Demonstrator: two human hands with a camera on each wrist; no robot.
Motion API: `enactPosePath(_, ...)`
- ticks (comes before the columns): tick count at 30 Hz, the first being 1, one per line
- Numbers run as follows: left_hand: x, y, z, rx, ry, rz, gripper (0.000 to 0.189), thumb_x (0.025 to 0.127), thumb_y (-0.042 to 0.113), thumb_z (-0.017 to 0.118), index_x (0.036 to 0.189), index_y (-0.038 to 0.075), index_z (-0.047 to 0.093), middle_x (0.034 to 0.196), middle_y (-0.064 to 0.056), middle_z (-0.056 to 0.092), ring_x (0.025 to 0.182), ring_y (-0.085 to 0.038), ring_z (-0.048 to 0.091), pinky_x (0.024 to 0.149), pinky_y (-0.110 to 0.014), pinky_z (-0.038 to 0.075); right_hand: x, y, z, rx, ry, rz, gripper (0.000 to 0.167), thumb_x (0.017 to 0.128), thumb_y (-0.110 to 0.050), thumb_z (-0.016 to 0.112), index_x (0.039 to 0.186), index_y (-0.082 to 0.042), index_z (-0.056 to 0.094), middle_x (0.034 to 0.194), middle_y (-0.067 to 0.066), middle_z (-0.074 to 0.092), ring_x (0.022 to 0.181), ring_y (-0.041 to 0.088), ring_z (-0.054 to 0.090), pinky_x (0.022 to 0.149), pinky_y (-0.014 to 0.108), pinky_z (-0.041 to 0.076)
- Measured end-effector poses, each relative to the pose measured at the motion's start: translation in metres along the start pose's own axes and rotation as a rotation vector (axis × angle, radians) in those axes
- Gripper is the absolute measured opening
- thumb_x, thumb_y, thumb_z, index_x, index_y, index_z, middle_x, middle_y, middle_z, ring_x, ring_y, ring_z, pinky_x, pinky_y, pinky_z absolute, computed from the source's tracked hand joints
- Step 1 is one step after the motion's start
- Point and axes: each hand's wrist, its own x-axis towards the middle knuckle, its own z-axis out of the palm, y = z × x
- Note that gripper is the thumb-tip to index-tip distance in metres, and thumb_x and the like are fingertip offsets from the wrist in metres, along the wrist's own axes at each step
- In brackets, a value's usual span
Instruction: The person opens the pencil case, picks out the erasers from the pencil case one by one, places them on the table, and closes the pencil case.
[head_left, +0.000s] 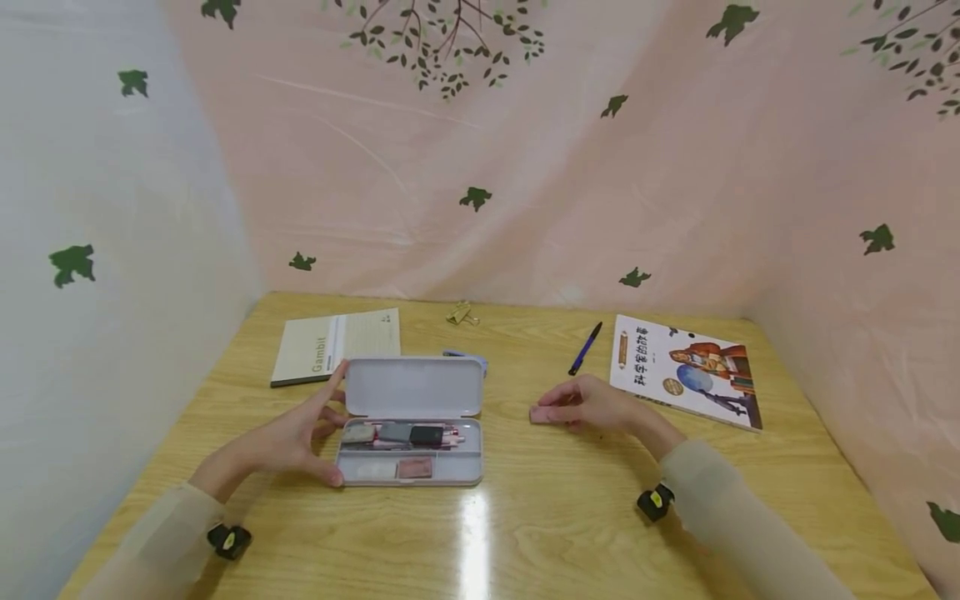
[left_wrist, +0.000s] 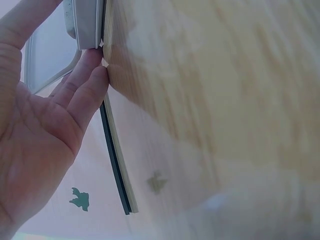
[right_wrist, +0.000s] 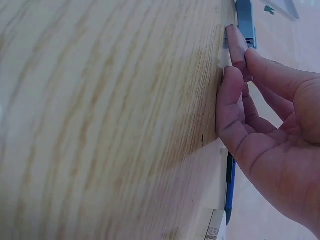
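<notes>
A white pencil case (head_left: pixel 459 470) lies on the table with its lid (head_left: pixel 412 387) raised. Around its left end my left hand (head_left: pixel 292 437) holds it, thumb at the front corner and index finger up at the lid's edge. In the case are several pens, a grey eraser (head_left: pixel 358 434), a black block (head_left: pixel 427 436) and a pink eraser (head_left: pixel 415 467). To the right of the case, my right hand (head_left: pixel 592 404) pinches another small pink eraser (right_wrist: pixel 237 47) between thumb and fingers, low over the table.
Behind the case lie a Gambit notebook (head_left: pixel 303 346) and a light blue stapler (right_wrist: pixel 246 22), partly hidden by the lid. A gold binder clip (head_left: pixel 459 313) sits farther back. Beyond my right hand are a blue pen (head_left: pixel 585 348) and a picture-covered book (head_left: pixel 686 371). Cloth walls enclose the table.
</notes>
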Motion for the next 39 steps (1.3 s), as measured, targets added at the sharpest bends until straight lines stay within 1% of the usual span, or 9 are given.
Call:
enactPosePath(6, 0.006, -0.0029, 0.0037, 0.002, -0.004, 0.004, 0.148, 0.068, 0.027, 0.096, 0.158, 0.039, -0.022, 0.144, -0.025, 0.032, 0.125, -0.038, 0.053, 0.112, -0.057, 0.036, -0.0048, 0.0021, 0.0012, -0.027, 0.029, 0.004, 0.032, 0.096, -0.027, 0.072, 0.122, -0.009, 0.074, 0.121, 0.006, 0.069, 0.087, 0.02, 0.062, 0.07, 0.031, 0.058)
enactPosePath(10, 0.0038, -0.0038, 0.0032, 0.009, -0.001, 0.012, 0.149, 0.068, 0.026, 0.096, 0.159, 0.034, -0.022, 0.143, -0.025, 0.033, 0.124, -0.039, 0.054, 0.111, -0.058, 0.036, -0.003, -0.0002, 0.0049, -0.066, 0.034, 0.001, 0.033, 0.096, -0.03, 0.072, 0.123, -0.01, 0.074, 0.122, 0.006, 0.069, 0.089, 0.019, 0.062, 0.072, 0.031, 0.058)
enactPosePath(14, 0.0001, -0.003, 0.0016, 0.018, 0.002, 0.025, 0.148, 0.069, 0.026, 0.096, 0.16, 0.029, -0.021, 0.143, -0.026, 0.032, 0.124, -0.04, 0.054, 0.109, -0.059, 0.037, -0.0002, -0.0026, 0.0074, -0.079, 0.036, 0.013, 0.033, 0.096, -0.031, 0.072, 0.124, -0.012, 0.073, 0.124, 0.004, 0.068, 0.094, 0.018, 0.062, 0.076, 0.031, 0.059)
enactPosePath(23, -0.0004, -0.0008, 0.0009, 0.014, 0.011, 0.035, 0.148, 0.068, 0.026, 0.096, 0.16, 0.032, -0.021, 0.143, -0.027, 0.032, 0.124, -0.04, 0.055, 0.109, -0.058, 0.037, -0.0016, -0.006, 0.0089, -0.057, 0.068, 0.027, 0.044, 0.094, -0.032, 0.074, 0.131, -0.008, 0.068, 0.129, 0.006, 0.066, 0.1, 0.019, 0.065, 0.079, 0.034, 0.061)
enactPosePath(28, 0.0011, -0.0001, 0.0002, 0.02, 0.008, 0.027, 0.147, 0.069, 0.026, 0.096, 0.159, 0.034, -0.021, 0.144, -0.026, 0.032, 0.124, -0.039, 0.054, 0.109, -0.058, 0.037, -0.0025, -0.0068, 0.0077, -0.048, 0.079, 0.032, 0.045, 0.094, -0.033, 0.075, 0.131, -0.008, 0.068, 0.126, 0.005, 0.067, 0.097, 0.019, 0.065, 0.079, 0.034, 0.061)
enactPosePath(31, 0.0009, 0.0004, -0.0001, 0.022, 0.008, 0.015, 0.147, 0.069, 0.027, 0.096, 0.159, 0.036, -0.021, 0.144, -0.025, 0.032, 0.125, -0.039, 0.054, 0.109, -0.059, 0.037, -0.0029, -0.0062, 0.007, -0.034, 0.072, 0.025, 0.044, 0.095, -0.03, 0.074, 0.131, -0.007, 0.067, 0.125, 0.006, 0.067, 0.095, 0.02, 0.064, 0.078, 0.035, 0.061)
enactPosePath(36, -0.0001, 0.0004, 0.0004, 0.031, 0.015, -0.008, 0.148, 0.069, 0.029, 0.096, 0.159, 0.035, -0.021, 0.144, -0.023, 0.033, 0.125, -0.037, 0.054, 0.11, -0.057, 0.037, -0.0037, -0.0045, 0.0073, -0.019, 0.07, -0.012, 0.039, 0.097, -0.024, 0.072, 0.131, -0.005, 0.066, 0.123, 0.008, 0.067, 0.092, 0.021, 0.063, 0.077, 0.036, 0.061)
enactPosePath(38, -0.0006, -0.0007, 0.0008, 0.03, 0.016, 0.003, 0.149, 0.068, 0.028, 0.096, 0.16, 0.032, -0.021, 0.143, -0.024, 0.033, 0.124, -0.038, 0.054, 0.109, -0.058, 0.037, -0.0038, -0.0032, 0.0084, -0.01, 0.073, -0.017, 0.039, 0.097, -0.023, 0.072, 0.131, -0.005, 0.066, 0.121, 0.007, 0.067, 0.093, 0.021, 0.063, 0.076, 0.036, 0.061)
enactPosePath(39, -0.001, -0.0011, 0.0012, 0.034, 0.016, -0.003, 0.149, 0.068, 0.029, 0.097, 0.16, 0.032, -0.021, 0.143, -0.023, 0.034, 0.124, -0.037, 0.055, 0.11, -0.057, 0.037, -0.0036, -0.0022, 0.009, -0.008, 0.071, -0.023, 0.039, 0.097, -0.022, 0.071, 0.131, -0.005, 0.065, 0.12, 0.008, 0.066, 0.094, 0.021, 0.063, 0.076, 0.036, 0.061)
